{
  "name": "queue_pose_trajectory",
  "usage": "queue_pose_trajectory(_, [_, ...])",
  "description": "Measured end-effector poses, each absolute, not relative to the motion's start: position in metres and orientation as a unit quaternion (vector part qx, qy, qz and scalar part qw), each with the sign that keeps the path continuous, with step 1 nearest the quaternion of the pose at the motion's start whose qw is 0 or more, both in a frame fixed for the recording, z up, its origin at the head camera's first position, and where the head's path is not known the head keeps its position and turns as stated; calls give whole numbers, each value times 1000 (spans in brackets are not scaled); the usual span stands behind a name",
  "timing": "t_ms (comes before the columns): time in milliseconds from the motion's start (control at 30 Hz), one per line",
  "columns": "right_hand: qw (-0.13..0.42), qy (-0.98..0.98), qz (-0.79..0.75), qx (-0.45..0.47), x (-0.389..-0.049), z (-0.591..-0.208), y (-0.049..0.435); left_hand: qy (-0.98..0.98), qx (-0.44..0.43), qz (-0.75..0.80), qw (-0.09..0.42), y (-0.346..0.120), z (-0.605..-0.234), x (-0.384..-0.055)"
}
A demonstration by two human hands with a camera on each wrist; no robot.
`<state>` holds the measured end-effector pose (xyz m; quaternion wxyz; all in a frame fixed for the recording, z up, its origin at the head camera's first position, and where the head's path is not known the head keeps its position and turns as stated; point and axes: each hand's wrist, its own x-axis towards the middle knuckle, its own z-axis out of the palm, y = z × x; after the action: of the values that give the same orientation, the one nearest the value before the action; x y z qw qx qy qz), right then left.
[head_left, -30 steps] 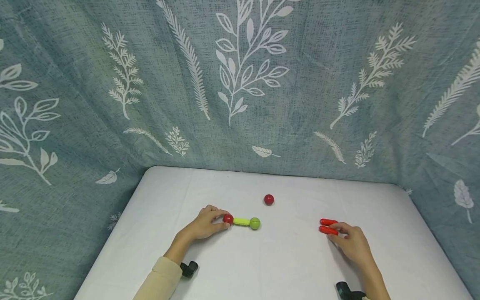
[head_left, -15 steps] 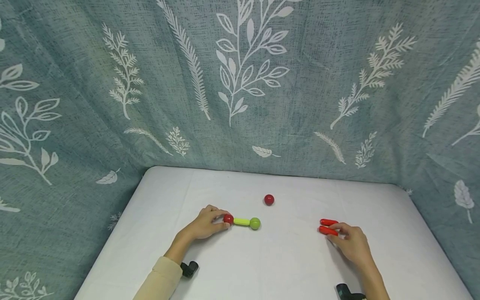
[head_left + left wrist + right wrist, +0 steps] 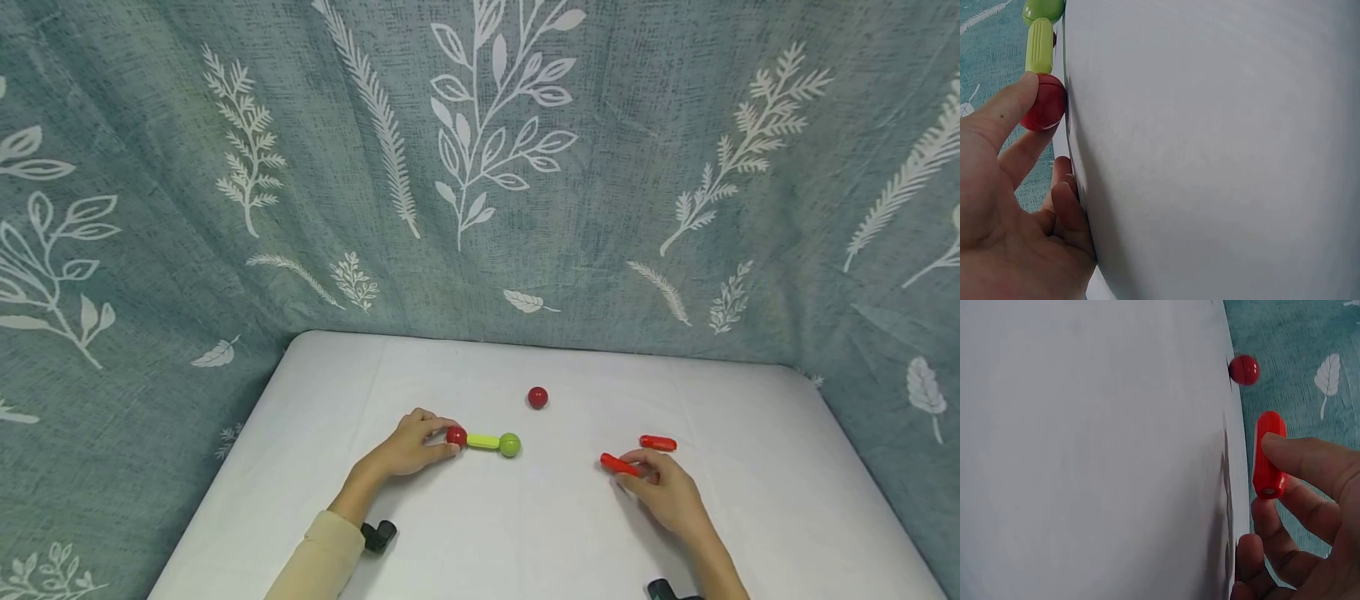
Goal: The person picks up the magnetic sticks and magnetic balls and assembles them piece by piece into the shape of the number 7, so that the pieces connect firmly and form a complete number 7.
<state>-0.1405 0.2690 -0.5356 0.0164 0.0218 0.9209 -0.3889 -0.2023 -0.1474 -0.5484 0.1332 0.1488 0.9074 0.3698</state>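
Note:
Between thumb and fingers, my left hand [image 3: 412,445] pinches a red ball [image 3: 1046,105]. A yellow-green rod [image 3: 483,442] joins that ball to a green ball [image 3: 510,445], making one straight piece along the table. My right hand [image 3: 666,492] pinches a red rod [image 3: 1269,456] by its sides; a small hole shows in the rod's near end. In the head view, the held rod points left toward the green ball, with a gap between them. A second red rod [image 3: 658,443] lies just beyond the right hand.
A loose dark red ball [image 3: 537,397] sits farther back on the white table [image 3: 450,542]. Patterned blue-green cloth [image 3: 480,283] hangs behind the table's far edge and along its sides. Black wrist devices [image 3: 379,537] are at both wrists.
My right hand has moved left with one red rod, away from the other, which stays where it was. The left hand and its joined piece have kept still.

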Motion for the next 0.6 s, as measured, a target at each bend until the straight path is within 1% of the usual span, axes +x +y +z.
queue_pose_trajectory(167, [19, 916, -400, 17, -141, -538, 254, 906, 149, 372, 133, -147, -548, -202])
queue_pose_trajectory(400, [37, 902, -430, 19, -140, -538, 235, 906, 147, 373, 135, -146, -547, -201])
queue_pose_trajectory(500, [54, 890, -452, 20, -140, -536, 228, 907, 147, 370, 135, -146, -547, -201])
queue_pose_trajectory(600, [88, 864, -495, 25, -140, -535, 221, 908, 147, 370, 134, -147, -547, -201])
